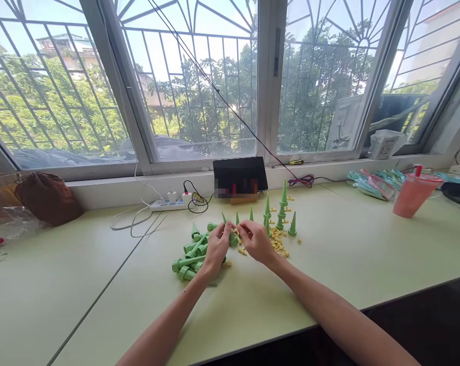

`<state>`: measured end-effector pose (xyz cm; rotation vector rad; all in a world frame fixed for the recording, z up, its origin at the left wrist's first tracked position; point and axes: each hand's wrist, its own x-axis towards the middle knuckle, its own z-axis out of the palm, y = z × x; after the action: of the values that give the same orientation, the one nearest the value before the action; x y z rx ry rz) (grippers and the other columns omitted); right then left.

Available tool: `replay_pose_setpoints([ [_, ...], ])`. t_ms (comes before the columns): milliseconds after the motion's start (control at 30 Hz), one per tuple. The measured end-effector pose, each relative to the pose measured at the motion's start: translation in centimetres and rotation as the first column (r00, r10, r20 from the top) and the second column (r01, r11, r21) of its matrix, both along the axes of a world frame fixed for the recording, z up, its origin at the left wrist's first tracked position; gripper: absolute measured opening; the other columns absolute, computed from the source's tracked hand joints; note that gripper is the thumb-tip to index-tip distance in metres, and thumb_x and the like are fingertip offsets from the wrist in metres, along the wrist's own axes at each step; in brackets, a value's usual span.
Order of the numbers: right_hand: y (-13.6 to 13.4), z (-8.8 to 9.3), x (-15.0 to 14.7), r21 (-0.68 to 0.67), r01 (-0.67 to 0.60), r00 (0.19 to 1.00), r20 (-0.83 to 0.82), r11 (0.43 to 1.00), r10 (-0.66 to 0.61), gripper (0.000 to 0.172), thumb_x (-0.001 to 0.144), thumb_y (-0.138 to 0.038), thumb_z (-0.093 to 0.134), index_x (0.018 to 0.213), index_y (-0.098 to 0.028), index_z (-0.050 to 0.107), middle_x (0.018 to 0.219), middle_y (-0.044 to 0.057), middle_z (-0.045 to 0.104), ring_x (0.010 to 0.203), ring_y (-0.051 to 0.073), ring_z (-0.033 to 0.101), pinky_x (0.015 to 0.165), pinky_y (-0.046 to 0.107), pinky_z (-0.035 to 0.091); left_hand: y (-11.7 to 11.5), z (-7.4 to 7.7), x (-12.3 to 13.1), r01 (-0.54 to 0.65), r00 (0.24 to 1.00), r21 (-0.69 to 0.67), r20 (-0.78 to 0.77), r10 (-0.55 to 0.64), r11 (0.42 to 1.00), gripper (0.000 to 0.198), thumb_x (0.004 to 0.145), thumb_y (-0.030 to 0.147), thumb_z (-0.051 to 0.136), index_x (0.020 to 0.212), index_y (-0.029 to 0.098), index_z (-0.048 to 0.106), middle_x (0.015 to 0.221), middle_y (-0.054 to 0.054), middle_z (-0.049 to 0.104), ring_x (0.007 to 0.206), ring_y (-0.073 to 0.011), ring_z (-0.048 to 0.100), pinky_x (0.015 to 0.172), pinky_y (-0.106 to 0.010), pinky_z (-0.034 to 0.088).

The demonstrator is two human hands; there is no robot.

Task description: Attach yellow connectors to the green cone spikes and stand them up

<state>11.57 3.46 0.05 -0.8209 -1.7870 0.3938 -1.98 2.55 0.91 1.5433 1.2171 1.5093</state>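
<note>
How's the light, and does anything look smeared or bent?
Head view: daylight beyond the window, sky very pale; side frames lean outward; blocky smear low on the dark screen; detail between left hand and right hand too small to tell.

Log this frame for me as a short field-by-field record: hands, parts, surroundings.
left hand: fingers closed in beside green parts; grip unclear
right hand: fingertips pinched near the left; contents too small to tell
jumbled: green pieces
upright: green cones
scattered: small yellow pieces
behind: dark screen, power strip
far right: red drink cup
</note>
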Motion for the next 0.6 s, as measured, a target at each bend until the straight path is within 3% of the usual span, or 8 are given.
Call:
replay_pose_setpoints([
  [167,-0.19,0.32,0.1,0.002,0.034,0.999,-0.003,0.999,-0.034,0.03,0.094,-0.032,0.042,0.072,-0.018,0.056,0.061,0.0,0.053,0.053,0.012,0.041,0.054,0.024,0.032,-0.38,0.33,0.01,-0.079,0.995,0.04,-0.059,0.081,0.996,0.044,0.08,0.058,0.057,0.063,0.017,0.056,0.061,0.001,0.049,0.057,-0.0105,0.042,0.051,-0.022,0.033],
  [367,-0.42,0.38,0.12,0.007,-0.02,1.0,0.013,1.0,0.019,0.03,0.095,-0.033,0.043,0.072,-0.017,0.055,0.06,-0.001,0.049,0.053,0.011,0.039,0.053,0.023,0.031,-0.41,0.26,-0.23,-0.098,0.994,0.053,-0.039,0.1,0.994,0.052,0.078,0.058,0.059,0.055,0.019,0.033,0.053,0.005,0.027,0.048,-0.0079,0.028,0.046,-0.023,0.024],
  [600,-0.48,0.24,-0.01,0.024,-0.037,0.998,0.042,0.999,0.036,0.031,0.094,-0.035,0.043,0.073,-0.017,0.057,0.062,0.0,0.052,0.055,0.012,0.041,0.055,0.024,0.033,-0.38,0.14,-0.22,-0.154,0.985,0.085,-0.065,0.16,0.984,0.054,0.076,0.058,0.061,0.055,0.02,0.029,0.052,0.005,0.028,0.047,-0.0077,0.032,0.044,-0.022,0.029],
])
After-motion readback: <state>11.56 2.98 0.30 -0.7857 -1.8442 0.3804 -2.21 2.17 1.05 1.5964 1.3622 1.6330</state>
